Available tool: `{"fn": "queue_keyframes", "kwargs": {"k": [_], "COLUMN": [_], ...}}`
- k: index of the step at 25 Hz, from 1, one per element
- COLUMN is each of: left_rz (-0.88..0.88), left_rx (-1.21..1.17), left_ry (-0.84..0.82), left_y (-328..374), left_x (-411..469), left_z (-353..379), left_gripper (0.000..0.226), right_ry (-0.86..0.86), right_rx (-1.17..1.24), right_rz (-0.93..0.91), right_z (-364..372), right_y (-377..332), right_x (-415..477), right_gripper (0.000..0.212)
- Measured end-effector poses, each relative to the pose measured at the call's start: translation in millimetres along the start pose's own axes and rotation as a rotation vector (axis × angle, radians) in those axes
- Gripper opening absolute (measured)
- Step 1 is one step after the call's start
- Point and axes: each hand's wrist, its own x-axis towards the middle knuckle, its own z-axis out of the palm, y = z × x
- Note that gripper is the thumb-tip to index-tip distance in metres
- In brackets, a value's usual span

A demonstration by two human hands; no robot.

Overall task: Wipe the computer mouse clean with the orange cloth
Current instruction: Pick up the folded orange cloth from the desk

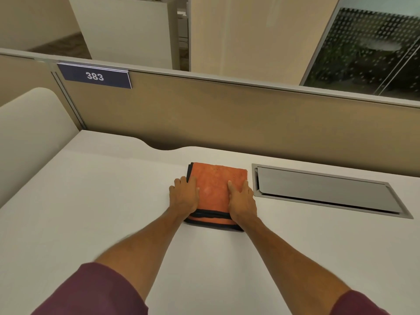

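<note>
The orange cloth (pixel 214 189), folded into a thick square with dark edging, lies flat on the white desk (pixel 91 212) near its back edge. My left hand (pixel 184 196) rests palm down on the cloth's left edge, fingers together and partly on the desk. My right hand (pixel 242 201) lies flat on the cloth's right side, thumb spread over the orange surface. Neither hand has the cloth lifted. No computer mouse is in view.
A grey metal cable hatch (pixel 327 192) is set into the desk just right of the cloth. A tan partition panel (pixel 227 123) runs along the back, with a blue sign (pixel 95 76) reading 383. A white curved divider (pixel 29 133) stands at the left.
</note>
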Motion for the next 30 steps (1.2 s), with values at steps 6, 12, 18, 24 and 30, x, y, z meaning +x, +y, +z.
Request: {"fn": "queue_keyframes", "kwargs": {"k": [6,12,18,24,30], "left_rz": [-0.243,-0.432,-0.333,-0.109,0.129], "left_rx": [-0.67,-0.889,-1.305,-1.405,-0.967], "left_ry": [0.003,-0.185,-0.138,-0.118,-0.019], "left_y": [7.2,-1.7,-16.9,-20.2,-17.1], "left_x": [14.8,19.7,-1.2,-38.3,-76.2], "left_z": [-11.6,-20.4,-36.2,-71.4,-84.5], "left_gripper": [0.056,0.049,0.053,0.036,0.074], "right_ry": [0.025,0.027,-0.109,-0.228,-0.073], "right_rx": [-0.133,0.166,0.417,0.423,-0.295], "right_rz": [-0.064,0.167,0.0,-0.168,-0.449], "right_z": [-9.3,-25.9,-52.9,-94.9,-124.8], "right_y": [-6.1,-15.5,-5.9,-7.9,-10.9], "right_x": [13.6,20.2,5.9,-23.2,-48.3], "right_gripper": [0.046,0.074,0.033,0.046,0.046]}}
